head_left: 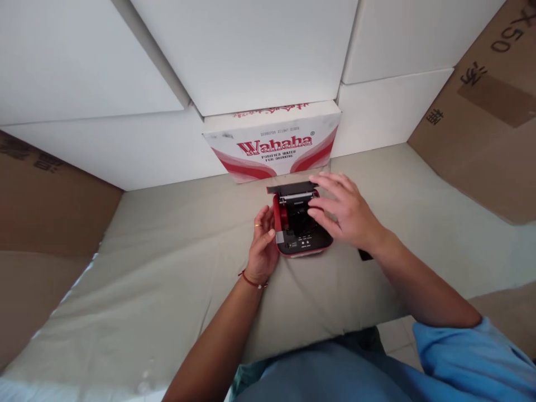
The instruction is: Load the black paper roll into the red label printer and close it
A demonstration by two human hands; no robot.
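1. Far left: brown carton [54,206], dark print on it, beside the cloth-covered table [151,257].
2. Left hand [263,248]: thin red bracelet [252,281] at wrist, ring [257,225] on one finger. Fingers half curled, moderate gap to thumb. Thumb tip at the device's front left corner, by a pale patch; fingers lie along its left side. Looks like light contact, steadying only; can't tell how firm.
3. Center back: white Wahaha box [274,146], red print, set against the stacked white boxes [255,50], just behind the device.
4. Center: red-and-black device [304,244] on the cloth, between both hands. Black lid [288,188] raised at the rear, inner bay exposed, pale bar across the back of the bay, small markings on the front panel. Sits right of the left fingers, left of and beneath the right ones.
5. Right hand [347,209]: fingers spread, thumb well parted from the index, nothing seen in grasp. Upper fingertips at the lid's right end, lower ones over the bay's right side. Touching or just above: can't tell.
6. Right of device: small dark item [365,255], partly hidden by right forearm.
7. Far right: another brown carton [473,151], black characters.
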